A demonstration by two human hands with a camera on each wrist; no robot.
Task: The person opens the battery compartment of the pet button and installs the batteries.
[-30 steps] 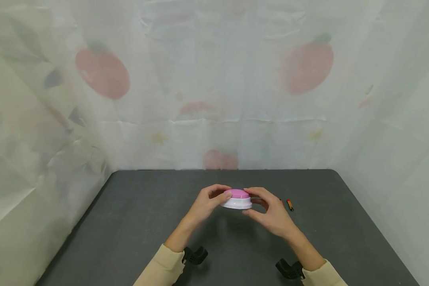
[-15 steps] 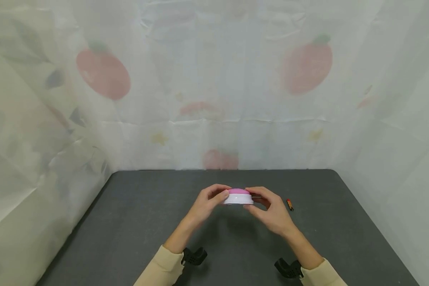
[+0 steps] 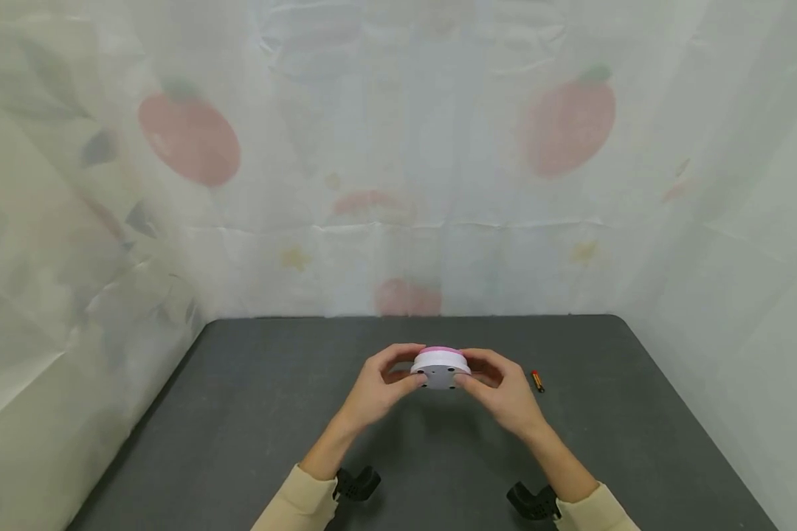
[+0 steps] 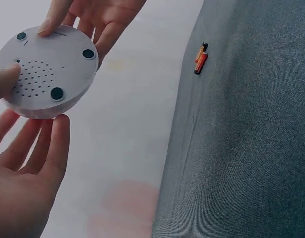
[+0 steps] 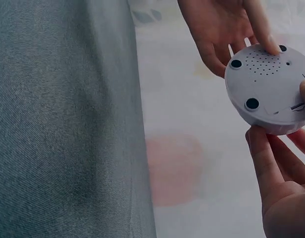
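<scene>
Buzzer button (image 3: 441, 366) is up off the table (image 3: 252, 413), pinched at its rim between both hands, left hand (image 3: 376, 383) on one side and right hand (image 3: 501, 391) on the other. It's tipped so the white underside faces the person, probably to get at the speaker holes and rubber feet (image 4: 57, 93). A small battery (image 3: 538, 380) lies just right of the hands; hard to tell its type.

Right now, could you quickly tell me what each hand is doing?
Left hand: holds the round pink-topped button device by its edge, underside turned toward the person.
Right hand: holds the opposite edge of the same device.
</scene>
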